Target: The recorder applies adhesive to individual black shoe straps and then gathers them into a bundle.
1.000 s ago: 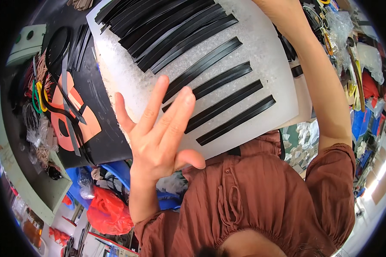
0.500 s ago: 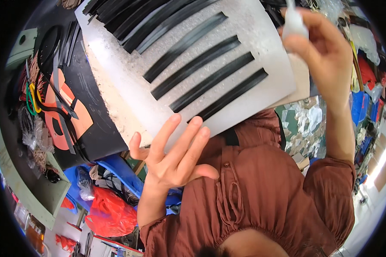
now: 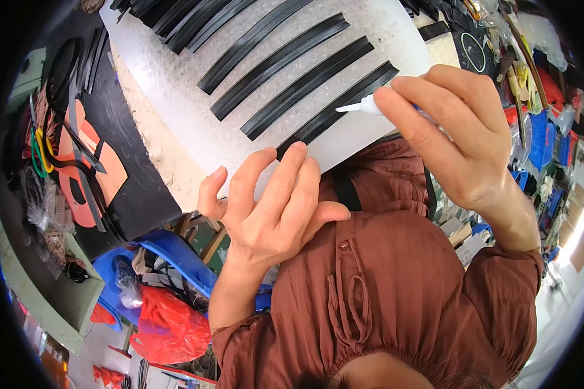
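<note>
Several black strips lie slanting, roughly parallel, on a worn white board [image 3: 402,29]. My right hand [image 3: 461,133] is closed around a small white squeeze bottle [image 3: 370,106] with a pointed nozzle. The nozzle tip is over or against the nearest black strip [image 3: 328,120], around its middle; whether it touches, I cannot tell. Most of the bottle is hidden in my fingers. My left hand [image 3: 269,217] is open, fingers apart, by the board's near edge. One of its fingertips is at that strip's lower left end. Farther off, more black strips [image 3: 175,19] are bunched together.
Left of the board, orange pieces [image 3: 115,175] and scissors [image 3: 36,146] with coloured handles lie on a black surface. Below it are a blue bin [image 3: 169,249] and a red plastic bag [image 3: 169,324]. Clutter fills the right side, with a blue container [image 3: 538,139].
My right hand has brought the bottle down and leftward from the upper right to the nearest strip. The board and strips appear slightly higher in view. My left hand stays near the strip's end.
</note>
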`<state>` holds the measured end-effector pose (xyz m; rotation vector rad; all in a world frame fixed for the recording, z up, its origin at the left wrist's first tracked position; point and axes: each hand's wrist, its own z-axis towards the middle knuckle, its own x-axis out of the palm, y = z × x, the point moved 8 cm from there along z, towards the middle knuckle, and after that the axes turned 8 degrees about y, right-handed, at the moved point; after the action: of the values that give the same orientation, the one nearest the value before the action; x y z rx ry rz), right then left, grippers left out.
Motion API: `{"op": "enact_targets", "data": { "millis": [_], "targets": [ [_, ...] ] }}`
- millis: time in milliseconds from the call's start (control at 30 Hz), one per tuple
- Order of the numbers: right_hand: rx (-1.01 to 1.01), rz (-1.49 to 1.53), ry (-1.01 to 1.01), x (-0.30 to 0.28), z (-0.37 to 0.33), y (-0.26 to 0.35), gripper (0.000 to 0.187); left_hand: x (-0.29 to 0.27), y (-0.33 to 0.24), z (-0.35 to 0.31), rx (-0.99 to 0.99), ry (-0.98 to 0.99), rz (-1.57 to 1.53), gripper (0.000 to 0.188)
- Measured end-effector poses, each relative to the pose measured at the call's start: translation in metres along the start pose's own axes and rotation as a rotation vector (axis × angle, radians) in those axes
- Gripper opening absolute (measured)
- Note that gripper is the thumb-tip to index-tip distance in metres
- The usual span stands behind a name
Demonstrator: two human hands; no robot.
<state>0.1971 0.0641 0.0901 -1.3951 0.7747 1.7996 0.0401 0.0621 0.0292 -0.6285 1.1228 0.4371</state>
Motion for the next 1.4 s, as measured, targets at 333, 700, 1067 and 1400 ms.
{"op": "enact_targets", "data": {
  "millis": [333, 700, 1067, 1400],
  "targets": [
    [0.014, -0.05, 0.059, 0.006, 0.003, 0.002, 0.044, 0.003, 0.004, 0.0, -0.006, 0.012, -0.028, 0.064],
    [0.037, -0.105, 0.128, 0.006, 0.001, -0.002, 0.045, 0.002, 0.005, 0.0, -0.023, 0.042, -0.032, 0.067],
    [0.079, -0.092, 0.148, 0.004, 0.006, -0.009, 0.04, 0.0, 0.007, 0.001, -0.039, 0.044, -0.055, 0.068],
    [0.051, 0.001, 0.072, 0.018, 0.031, -0.002, 0.043, -0.005, 0.029, 0.018, -0.07, 0.015, -0.037, 0.07]
  ]
}}
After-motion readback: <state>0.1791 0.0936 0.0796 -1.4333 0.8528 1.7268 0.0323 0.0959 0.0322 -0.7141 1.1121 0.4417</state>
